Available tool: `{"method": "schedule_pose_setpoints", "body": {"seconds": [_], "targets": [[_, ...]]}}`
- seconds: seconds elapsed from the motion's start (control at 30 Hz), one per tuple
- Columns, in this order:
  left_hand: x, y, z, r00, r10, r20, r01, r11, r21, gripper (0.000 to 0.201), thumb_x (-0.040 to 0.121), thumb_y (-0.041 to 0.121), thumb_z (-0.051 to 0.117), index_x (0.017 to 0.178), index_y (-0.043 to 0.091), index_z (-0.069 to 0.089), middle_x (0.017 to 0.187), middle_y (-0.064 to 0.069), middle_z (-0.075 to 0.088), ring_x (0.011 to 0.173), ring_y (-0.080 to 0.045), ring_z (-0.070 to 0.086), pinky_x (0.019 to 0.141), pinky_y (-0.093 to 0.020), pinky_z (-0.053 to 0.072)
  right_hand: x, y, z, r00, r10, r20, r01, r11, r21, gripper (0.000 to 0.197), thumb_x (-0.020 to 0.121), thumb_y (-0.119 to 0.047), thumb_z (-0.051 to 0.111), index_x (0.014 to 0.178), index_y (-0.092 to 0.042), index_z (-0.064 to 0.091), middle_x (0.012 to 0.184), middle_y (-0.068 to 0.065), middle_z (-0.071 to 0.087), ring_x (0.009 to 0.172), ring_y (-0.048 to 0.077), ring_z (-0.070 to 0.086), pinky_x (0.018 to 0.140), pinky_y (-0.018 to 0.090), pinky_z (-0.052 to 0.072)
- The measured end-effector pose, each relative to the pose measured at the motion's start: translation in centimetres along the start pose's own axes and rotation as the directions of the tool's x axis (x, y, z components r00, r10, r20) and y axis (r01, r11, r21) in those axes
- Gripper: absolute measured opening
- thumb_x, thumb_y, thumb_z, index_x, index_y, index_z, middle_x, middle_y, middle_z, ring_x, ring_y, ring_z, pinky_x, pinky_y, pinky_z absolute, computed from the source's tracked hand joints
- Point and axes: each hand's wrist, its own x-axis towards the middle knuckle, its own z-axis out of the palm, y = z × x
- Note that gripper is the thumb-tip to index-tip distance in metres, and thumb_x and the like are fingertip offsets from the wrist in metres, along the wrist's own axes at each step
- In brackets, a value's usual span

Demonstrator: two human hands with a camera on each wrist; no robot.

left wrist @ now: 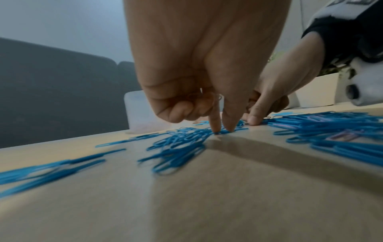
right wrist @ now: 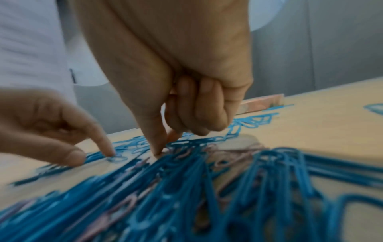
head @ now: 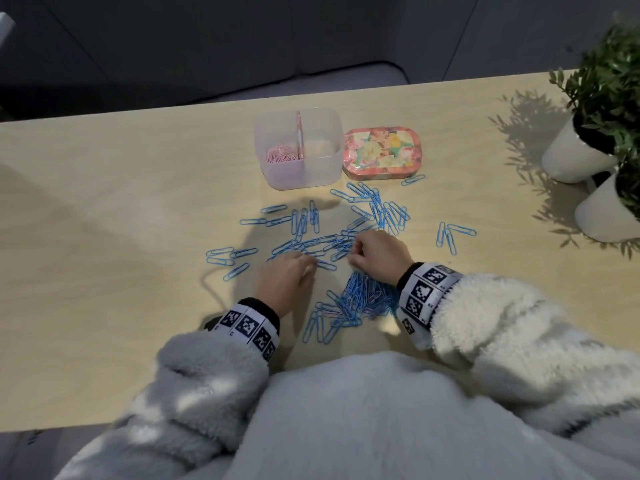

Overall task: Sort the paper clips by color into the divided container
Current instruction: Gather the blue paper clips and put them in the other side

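Blue paper clips [head: 363,296] lie scattered and heaped on the wooden table, with a few pink clips [right wrist: 124,204] mixed into the near heap. The clear divided container [head: 298,174] stands at the back; pink clips [head: 280,154] fill its left compartment and the right one looks empty. My left hand [head: 308,263] presses its thumb and forefinger tips down among the blue clips [left wrist: 182,140], while its curled fingers hold a few pink clips [left wrist: 194,96]. My right hand [head: 353,254] has three fingers curled, and its thumb and forefinger pinch at a clip on the heap's far edge [right wrist: 165,147].
A flowered tin [head: 381,150] lies right of the container, with loose blue clips in front of it. Two white plant pots [head: 581,150] [head: 606,213] stand at the right edge. My fluffy sleeves cover the near table edge.
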Motion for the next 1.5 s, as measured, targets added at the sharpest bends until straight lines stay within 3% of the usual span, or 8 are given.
{"method": "schedule_pose_setpoints", "body": {"seconds": [0.33,0.53,0.7,1.03,1.2,1.3,1.4,1.5], "targets": [[-2.2,1.0,-0.2,0.951,-0.003,0.309,0.044,0.991,-0.128,0.040,0.071,0.046,0.072,0.098,0.020,0.055,0.094,0.006,0.056,0.085,-0.013,0.049,0.071,-0.028,0.036,-1.4,1.1,-1.5,0.970,-0.152,0.190,0.016,0.819,0.574,0.017,0.088,0.003,0.043,0.089,-0.013,0.044,0.067,0.002,0.057,0.041,0.001,0.048,0.045,0.014,0.040],[-1.9,-0.7,-1.3,0.981,-0.116,0.155,0.132,0.986,-0.098,0.029,0.076,0.026,0.069,0.101,0.017,0.057,0.102,-0.004,0.063,0.098,-0.025,0.057,0.076,-0.033,0.041,-3.3,0.2,-0.1,0.933,-0.271,0.235,0.233,0.956,0.177,0.024,0.089,-0.026,0.056,0.069,-0.023,0.044,0.063,-0.006,0.049,0.059,0.010,0.044,0.060,0.027,0.031],[-2.3,0.5,-0.2,0.978,0.038,0.207,-0.008,0.989,-0.146,0.018,0.081,0.029,0.064,0.096,0.020,0.061,0.098,-0.003,0.060,0.097,-0.021,0.056,0.077,-0.030,0.040,-4.7,-0.8,1.0,0.905,-0.308,0.293,0.386,0.885,-0.260,0.043,0.082,-0.050,0.059,0.107,-0.017,0.048,0.096,0.007,0.066,0.088,0.027,0.061,0.068,0.033,0.038],[-1.1,2.2,1.0,0.958,0.199,0.208,-0.185,0.979,-0.085,0.017,0.084,0.028,0.059,0.096,0.017,0.064,0.102,-0.003,0.061,0.101,-0.022,0.056,0.076,-0.034,0.044,-3.5,2.8,-2.0,0.987,-0.133,0.087,0.121,0.984,0.135,0.009,0.081,-0.023,0.066,0.076,-0.025,0.059,0.052,-0.010,0.042,0.054,0.008,0.042,0.063,0.029,0.035],[-0.7,1.3,0.7,0.951,0.304,0.052,-0.306,0.950,0.058,0.018,0.087,0.016,0.049,0.087,0.011,0.066,0.087,-0.009,0.066,0.084,-0.028,0.063,0.063,-0.036,0.048,-2.9,4.9,-2.8,0.998,0.013,-0.057,-0.008,0.997,0.082,0.011,0.081,-0.027,0.062,0.073,-0.028,0.055,0.069,-0.002,0.059,0.075,0.024,0.059,0.071,0.034,0.046],[-0.7,1.1,-0.3,0.991,0.132,0.025,-0.129,0.986,-0.111,0.016,0.093,0.016,0.044,0.092,0.009,0.058,0.090,-0.004,0.058,0.084,-0.022,0.053,0.071,-0.031,0.038,-3.0,5.3,-2.6,0.991,0.010,-0.134,-0.008,1.000,0.015,0.002,0.083,-0.027,0.058,0.085,-0.026,0.058,0.072,0.003,0.062,0.082,0.030,0.062,0.067,0.031,0.041],[-0.2,1.6,-1.2,0.997,-0.042,0.072,0.073,0.847,-0.527,0.018,0.094,0.016,0.041,0.077,0.012,0.048,0.068,0.002,0.045,0.063,-0.016,0.041,0.064,-0.032,0.036,-3.4,4.7,-2.5,0.990,-0.025,-0.141,0.024,1.000,-0.012,0.011,0.086,-0.027,0.055,0.096,-0.024,0.060,0.061,-0.004,0.051,0.082,0.031,0.061,0.064,0.029,0.034],[1.0,2.6,-1.9,0.979,-0.063,0.194,0.198,0.518,-0.832,0.026,0.096,0.013,0.042,0.070,0.012,0.048,0.063,0.003,0.053,0.050,-0.008,0.046,0.054,-0.022,0.041,-3.9,2.9,-2.5,0.991,-0.121,-0.052,0.119,0.992,-0.033,0.018,0.089,-0.023,0.051,0.104,-0.025,0.061,0.071,-0.002,0.060,0.088,0.029,0.062,0.067,0.031,0.037]]}}
